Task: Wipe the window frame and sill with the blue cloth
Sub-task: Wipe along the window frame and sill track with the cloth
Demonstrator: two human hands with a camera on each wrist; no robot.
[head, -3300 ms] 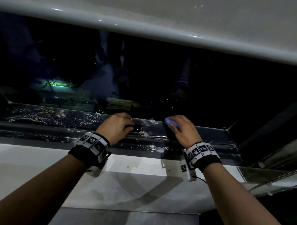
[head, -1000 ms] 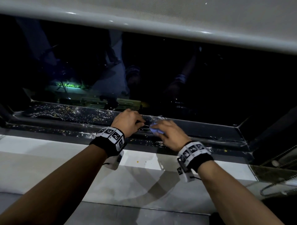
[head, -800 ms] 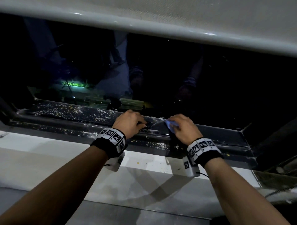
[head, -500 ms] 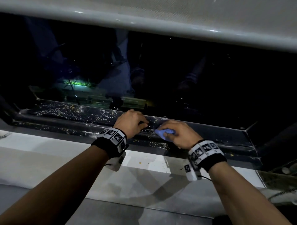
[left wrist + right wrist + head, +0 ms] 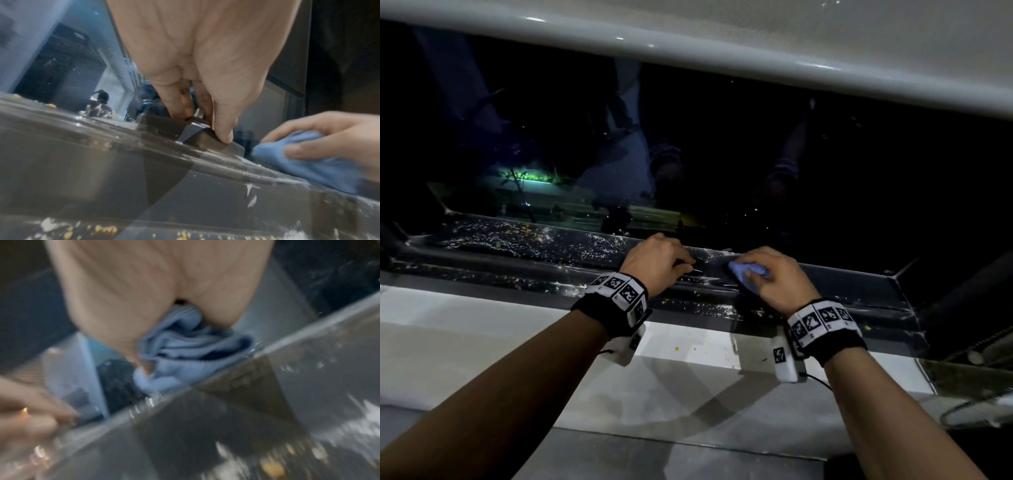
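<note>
The dark window frame (image 5: 517,270) runs across the head view, its bottom rail speckled with pale crumbs and dust. Below it lies the white sill (image 5: 688,346). My left hand (image 5: 681,265) grips a small dark handle (image 5: 197,131) on the rail, fingers curled behind it and thumb on its front. Just to its right, my right hand (image 5: 767,277) holds the bunched blue cloth (image 5: 748,272) and presses it onto the rail. The left wrist view shows the blue cloth (image 5: 308,164) close beside the handle. The right wrist view is blurred, with the blue cloth (image 5: 185,356) under the palm.
Dark glass (image 5: 722,164) fills the space above the rail, with reflections in it. A pale roller blind's bottom bar (image 5: 722,58) hangs across the top. A beaded cord (image 5: 979,407) lies at the right end of the sill. Yellow crumbs (image 5: 676,348) dot the white sill.
My right hand has rubbed the cloth back and forth on the rail, right then left, and now sits slightly right again. The left hand has stayed on the handle.
</note>
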